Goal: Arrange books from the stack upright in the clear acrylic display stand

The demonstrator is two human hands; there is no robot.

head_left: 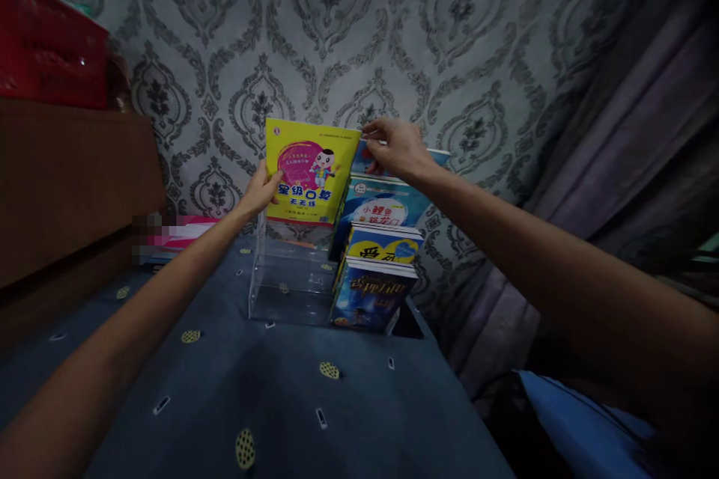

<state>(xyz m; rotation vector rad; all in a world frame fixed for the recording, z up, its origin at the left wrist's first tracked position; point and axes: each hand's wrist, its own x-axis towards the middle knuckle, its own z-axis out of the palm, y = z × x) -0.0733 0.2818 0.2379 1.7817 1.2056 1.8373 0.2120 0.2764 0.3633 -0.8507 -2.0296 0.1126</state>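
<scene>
Yellow paperback children's book [308,172] with a cartoon child on its cover: upright, cover facing the camera, long axis near vertical, at the back left of a clear acrylic tiered book stand [286,281]. The stand sits at the far edge of the blue cloth-covered tabletop [269,389], close to the patterned grey wallpaper [359,30].

Left hand [259,193]: grip closed on the book's left edge at mid-height, thumb on the cover, fingers behind and out of sight. Right hand [396,146]: at the book's top right corner, fingertips pinched; it touches either that corner or the top of the pale blue book [379,202] just behind and to the right — cannot tell which. The book lies between the two hands, the left lower, the right higher.

Right side of the stand: three more books stepped downward towards the camera — the pale blue one, a blue-and-yellow one [382,245], a dark blue one [371,296] at the front.

Hidden: the yellow book's lower edge against the stand, so whether it rests in a tier or is lifted clear is unclear. Dim light blurs the cover lettering. Brown wooden cabinet [67,179] at the left edge; purple-grey curtain [618,150] at the right.
</scene>
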